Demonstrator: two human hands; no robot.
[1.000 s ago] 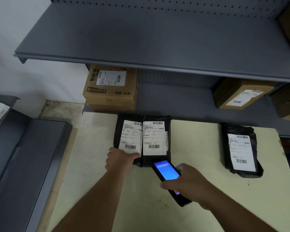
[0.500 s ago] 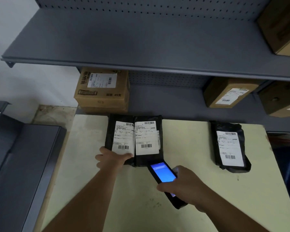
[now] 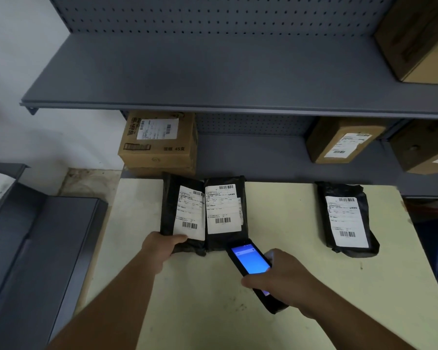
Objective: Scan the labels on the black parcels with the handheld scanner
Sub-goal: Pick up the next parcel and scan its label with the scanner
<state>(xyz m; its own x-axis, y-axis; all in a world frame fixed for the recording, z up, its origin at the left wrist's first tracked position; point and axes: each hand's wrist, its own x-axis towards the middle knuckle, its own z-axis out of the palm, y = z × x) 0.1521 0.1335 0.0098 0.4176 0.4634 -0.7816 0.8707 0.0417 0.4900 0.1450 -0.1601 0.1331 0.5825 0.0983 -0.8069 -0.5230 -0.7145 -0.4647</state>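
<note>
Three black parcels with white barcode labels lie on the pale yellow table (image 3: 283,223). My left hand (image 3: 159,248) grips the near edge of the left parcel (image 3: 171,198), which looks tipped up beside the middle parcel (image 3: 225,243). My right hand (image 3: 286,279) holds the black handheld scanner (image 3: 250,260), its blue screen lit and its top end just below the middle parcel's label. The third parcel (image 3: 347,223) lies apart at the right.
A grey metal shelf (image 3: 213,72) overhangs the table's far edge. Cardboard boxes (image 3: 159,142) (image 3: 344,140) stand on the lower shelf behind the parcels, with more at the right. A grey shelf unit (image 3: 36,248) stands to the left of the table.
My left hand has tipped the left parcel's near edge up a little. The scanner stays just below the middle parcel. The view has shifted slightly.
</note>
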